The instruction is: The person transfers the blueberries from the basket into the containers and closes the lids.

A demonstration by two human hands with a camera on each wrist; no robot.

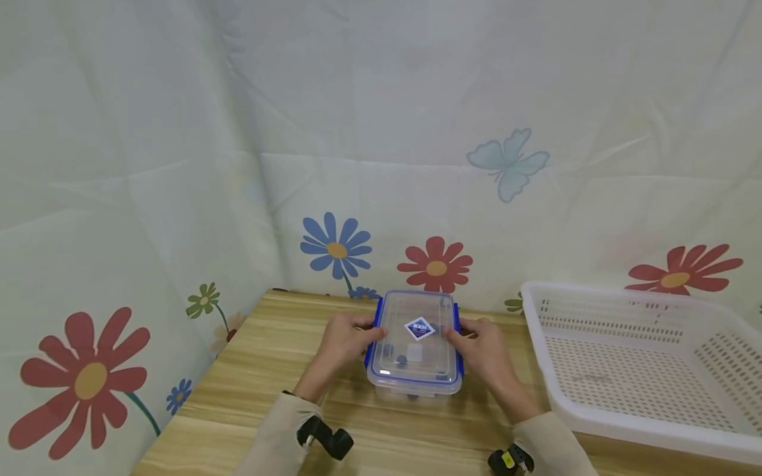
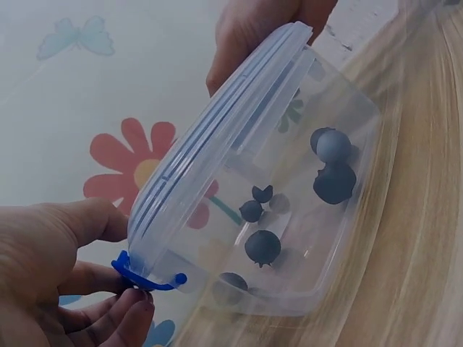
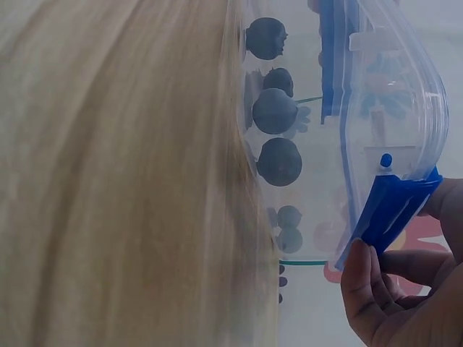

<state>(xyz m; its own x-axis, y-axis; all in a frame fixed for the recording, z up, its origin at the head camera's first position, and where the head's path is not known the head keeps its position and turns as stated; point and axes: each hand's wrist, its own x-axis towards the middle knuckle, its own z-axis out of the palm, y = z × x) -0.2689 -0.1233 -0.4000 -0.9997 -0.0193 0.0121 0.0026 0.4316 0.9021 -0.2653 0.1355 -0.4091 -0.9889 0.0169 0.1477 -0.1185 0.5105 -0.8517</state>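
A clear plastic food container (image 1: 415,350) with a blue-edged lid (image 1: 411,304) stands on the wooden table. The lid bears a diamond-shaped label (image 1: 419,328). Several blueberries (image 2: 262,247) lie inside and show through the walls. My left hand (image 1: 345,340) grips the container's left side, thumb on the lid's edge and fingers at a blue side latch (image 2: 148,278). On the opposite side, my right hand (image 1: 485,347) has its thumb on the lid, and its fingers hold another blue latch (image 3: 387,217). That latch slants outward in the right wrist view.
A white perforated plastic basket (image 1: 544,370) stands on the table to the right of the container. Behind and to the left hangs a pale curtain (image 1: 381,119) printed with flowers and a butterfly. The wooden table (image 1: 238,396) ends close to the curtain.
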